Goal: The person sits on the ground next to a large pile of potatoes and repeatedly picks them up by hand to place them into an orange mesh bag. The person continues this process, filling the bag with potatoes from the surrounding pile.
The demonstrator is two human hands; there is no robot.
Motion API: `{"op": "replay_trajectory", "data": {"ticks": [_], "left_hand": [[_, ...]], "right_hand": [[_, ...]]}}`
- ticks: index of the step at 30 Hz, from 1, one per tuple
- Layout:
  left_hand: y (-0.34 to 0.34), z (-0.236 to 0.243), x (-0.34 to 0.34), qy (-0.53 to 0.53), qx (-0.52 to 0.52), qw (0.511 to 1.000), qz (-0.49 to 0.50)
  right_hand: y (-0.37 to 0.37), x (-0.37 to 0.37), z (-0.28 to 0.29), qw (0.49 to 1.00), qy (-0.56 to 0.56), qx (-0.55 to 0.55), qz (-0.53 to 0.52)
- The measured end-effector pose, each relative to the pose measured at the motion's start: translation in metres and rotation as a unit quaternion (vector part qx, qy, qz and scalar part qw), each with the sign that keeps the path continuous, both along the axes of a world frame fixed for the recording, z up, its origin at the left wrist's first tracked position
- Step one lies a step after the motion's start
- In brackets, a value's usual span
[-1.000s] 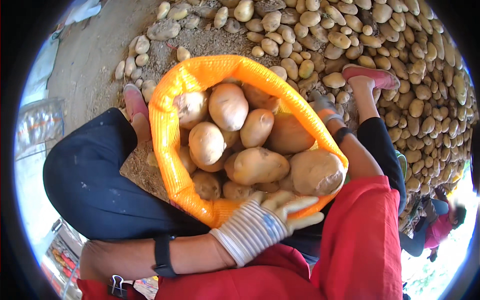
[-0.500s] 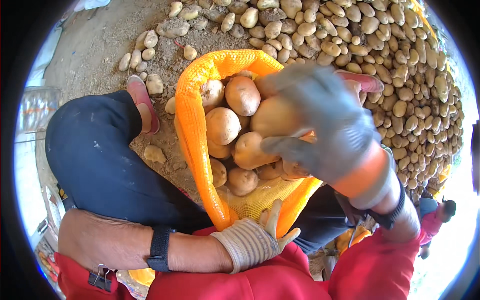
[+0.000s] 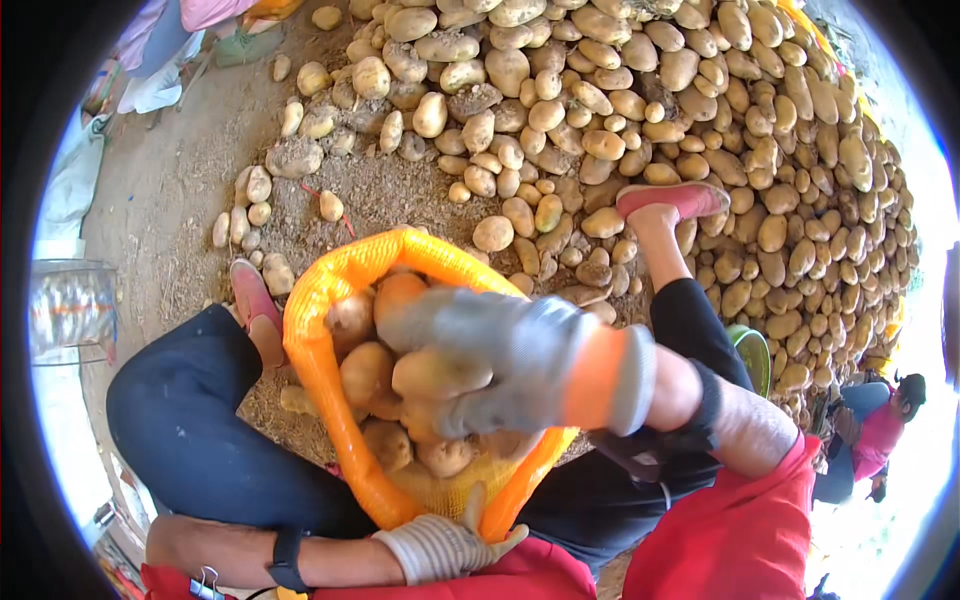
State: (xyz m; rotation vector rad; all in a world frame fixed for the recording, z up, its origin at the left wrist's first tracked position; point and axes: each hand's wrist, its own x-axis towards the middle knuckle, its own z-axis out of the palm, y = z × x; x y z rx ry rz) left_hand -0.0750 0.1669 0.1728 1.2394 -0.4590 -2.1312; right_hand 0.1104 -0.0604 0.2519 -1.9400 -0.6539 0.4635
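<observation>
An orange mesh bag (image 3: 318, 300) stands between my legs with its rim rolled outward. Several potatoes (image 3: 368, 375) fill its mouth. My right hand (image 3: 490, 350), in a grey glove with an orange band, is over the opening and smeared by motion. Its fingers and thumb close around a potato (image 3: 440, 374) among the others. At the near edge of the bag, my left hand (image 3: 445, 545), in a pale striped glove, grips the orange rim; its thumb and a finger show on either side of the fold.
A large heap of potatoes (image 3: 790, 220) spreads across the far and right side. Loose potatoes (image 3: 259, 185) lie on the dirt ground (image 3: 190, 180) at left. A green basin (image 3: 750, 358) sits by my right leg. Another person (image 3: 872, 430) is at the far right.
The view has shifted, so the bag sits lower and more of the heap shows. My right hand has moved left and farther over the bag's mouth with the potato. My left hand stays at the rim.
</observation>
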Motion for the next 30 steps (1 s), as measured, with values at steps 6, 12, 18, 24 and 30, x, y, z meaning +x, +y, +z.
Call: {"op": "replay_trajectory", "data": {"ticks": [6,12,18,24,30], "left_hand": [[0.005,0.043,0.073,-0.103,0.006,0.994,0.03],[0.015,0.021,0.07,-0.132,0.0,0.986,0.106],[-0.004,0.027,0.08,-0.099,0.053,0.993,0.044],[0.0,0.04,0.077,-0.078,0.07,0.994,0.013],[0.005,0.035,0.075,-0.07,0.067,0.995,-0.004]], "right_hand": [[-0.215,0.109,-0.178,0.89,0.098,-0.264,-0.359],[-0.245,0.186,-0.235,0.772,-0.022,-0.471,-0.427],[-0.157,0.098,-0.289,0.791,-0.106,-0.543,-0.261],[-0.163,0.071,-0.233,0.886,0.244,-0.394,-0.003],[-0.329,0.132,-0.269,0.82,0.033,-0.337,-0.462]]}}
